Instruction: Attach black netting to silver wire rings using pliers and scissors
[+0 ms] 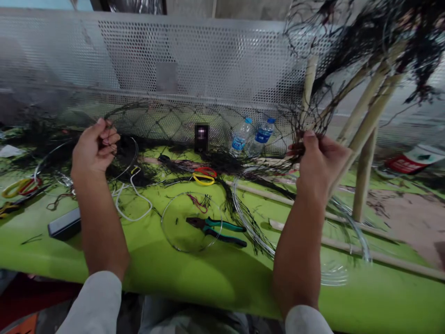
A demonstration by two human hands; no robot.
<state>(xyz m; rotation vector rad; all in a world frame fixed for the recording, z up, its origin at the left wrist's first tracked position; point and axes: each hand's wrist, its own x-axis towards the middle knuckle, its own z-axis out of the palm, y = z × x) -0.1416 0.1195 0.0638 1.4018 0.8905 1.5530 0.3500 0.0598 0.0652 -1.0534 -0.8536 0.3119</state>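
Observation:
A black knotted net (170, 113) is stretched between my two hands above the table. My left hand (95, 144) is closed in a pinch on the net's left end. On the other side, my right hand (318, 155) grips a gathered bunch of its strands between thumb and fingers. Below, a pair of pliers (217, 229) with green and black handles lies across a ring of thin wire (163, 232). Scissors with red and yellow handles (204, 177) rest farther back. A coil of clear tubing or wire (238, 204) curves beside black strands.
Two water bottles (239, 137) lean against the perforated metal panel (208, 55). At right stand wooden poles (368, 111) with black netting overhead. Several sticks (382, 262) lie on the green table (146, 264). A white cable (130, 218) and a grey box (64, 225) sit left.

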